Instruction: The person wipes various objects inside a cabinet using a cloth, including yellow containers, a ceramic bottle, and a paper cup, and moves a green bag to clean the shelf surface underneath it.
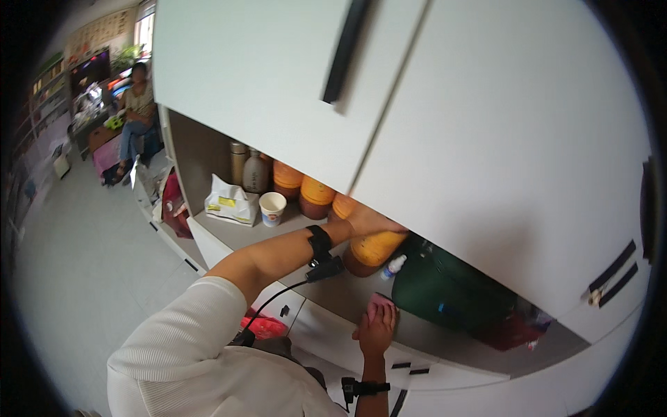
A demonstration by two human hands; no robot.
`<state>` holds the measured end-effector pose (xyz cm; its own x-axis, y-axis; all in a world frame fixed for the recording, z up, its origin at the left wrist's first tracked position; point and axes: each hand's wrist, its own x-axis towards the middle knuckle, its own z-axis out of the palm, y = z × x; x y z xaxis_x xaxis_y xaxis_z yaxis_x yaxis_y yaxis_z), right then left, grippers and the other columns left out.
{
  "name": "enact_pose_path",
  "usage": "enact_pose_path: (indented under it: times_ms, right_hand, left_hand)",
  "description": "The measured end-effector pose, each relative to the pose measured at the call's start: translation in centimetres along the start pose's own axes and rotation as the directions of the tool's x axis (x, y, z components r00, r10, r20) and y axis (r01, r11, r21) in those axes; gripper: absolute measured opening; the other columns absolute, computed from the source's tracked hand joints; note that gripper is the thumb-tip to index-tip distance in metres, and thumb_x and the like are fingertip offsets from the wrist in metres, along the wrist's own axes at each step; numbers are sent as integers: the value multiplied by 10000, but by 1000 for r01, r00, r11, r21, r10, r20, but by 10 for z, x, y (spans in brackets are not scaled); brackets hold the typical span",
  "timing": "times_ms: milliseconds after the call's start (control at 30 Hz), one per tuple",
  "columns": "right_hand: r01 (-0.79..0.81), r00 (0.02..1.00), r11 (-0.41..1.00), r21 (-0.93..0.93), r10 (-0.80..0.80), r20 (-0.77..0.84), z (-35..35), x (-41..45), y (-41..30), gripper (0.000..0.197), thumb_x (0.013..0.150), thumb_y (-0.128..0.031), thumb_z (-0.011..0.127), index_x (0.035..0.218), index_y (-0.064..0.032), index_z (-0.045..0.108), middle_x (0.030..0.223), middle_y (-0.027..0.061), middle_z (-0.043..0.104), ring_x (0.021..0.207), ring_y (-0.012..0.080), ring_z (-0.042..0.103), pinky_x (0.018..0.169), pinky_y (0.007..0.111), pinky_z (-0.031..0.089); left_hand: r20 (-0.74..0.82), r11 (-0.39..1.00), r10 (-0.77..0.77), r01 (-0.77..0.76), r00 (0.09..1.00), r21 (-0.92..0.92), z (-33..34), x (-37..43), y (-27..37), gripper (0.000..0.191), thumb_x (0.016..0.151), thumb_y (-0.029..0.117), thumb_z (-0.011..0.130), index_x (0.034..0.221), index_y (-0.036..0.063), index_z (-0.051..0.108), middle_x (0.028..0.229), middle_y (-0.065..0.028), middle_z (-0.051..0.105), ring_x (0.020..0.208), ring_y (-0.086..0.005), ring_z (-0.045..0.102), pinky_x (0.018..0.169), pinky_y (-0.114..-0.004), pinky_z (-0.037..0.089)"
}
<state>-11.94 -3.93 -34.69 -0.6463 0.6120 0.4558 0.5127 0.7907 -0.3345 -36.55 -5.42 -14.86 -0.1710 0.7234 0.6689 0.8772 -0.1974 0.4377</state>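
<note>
My left hand (367, 219) reaches into the open shelf, over a jar with an orange cover (376, 249). Its fingers are partly hidden by the upper cabinet's lower edge, so its grip is unclear. Lower down, my right hand (376, 327) rests on the shelf surface (333, 294) with a pink cloth (380, 301) under its fingers. Between the jar and a dark green object (443, 286) lies a small white bottle (393, 267). More orange-covered jars (316, 197) stand in a row to the left of my left hand.
White cabinet doors (250, 62) overhang the shelf. A tissue pack (232, 203), paper cup (272, 208), grey bottle (255, 172) and gold flask (238, 161) stand left. A dark red object (508, 331) lies right. A seated person (138, 109) is across the room. A black cable (271, 299) hangs from my left wrist.
</note>
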Motion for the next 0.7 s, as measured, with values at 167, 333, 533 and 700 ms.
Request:
enact_pose_path:
  times_ms: [167,333,533,700]
  right_hand:
    - [-19,1000,1000,-12,19,5,-5,1,5,484,813,-247,606,1196,33,512,1297,206,445,1270,367,334,1077,420,245]
    - [23,999,1000,0,-23,-37,-7,-1,3,462,806,-232,615,1169,42,532,1273,216,461,1244,381,363,1068,436,258]
    - [-22,1000,1000,5,22,-17,-2,-1,3,522,820,-291,609,1205,47,510,1313,204,447,1267,366,348,1068,409,268]
    - [-6,998,1000,21,8,-57,2,-3,4,496,812,-280,590,1172,55,532,1276,212,469,1231,367,390,1056,415,282]
  left_hand:
    - [-62,967,-87,70,994,-247,12,0,3,609,671,321,780,1141,18,538,1102,-140,586,1011,-262,556,887,-346,435]
    - [-91,944,-173,139,981,-298,22,-26,-18,687,650,326,812,1125,-48,486,1051,-163,572,965,-290,550,876,-361,426]
    - [-88,938,-339,329,937,-110,45,-70,-26,825,650,320,810,1207,-78,349,1162,-261,471,1143,-381,439,947,-418,370]
    - [-51,925,-381,380,923,-14,72,-55,-45,785,653,262,803,1193,-80,348,1102,-283,501,1044,-423,469,911,-439,391]
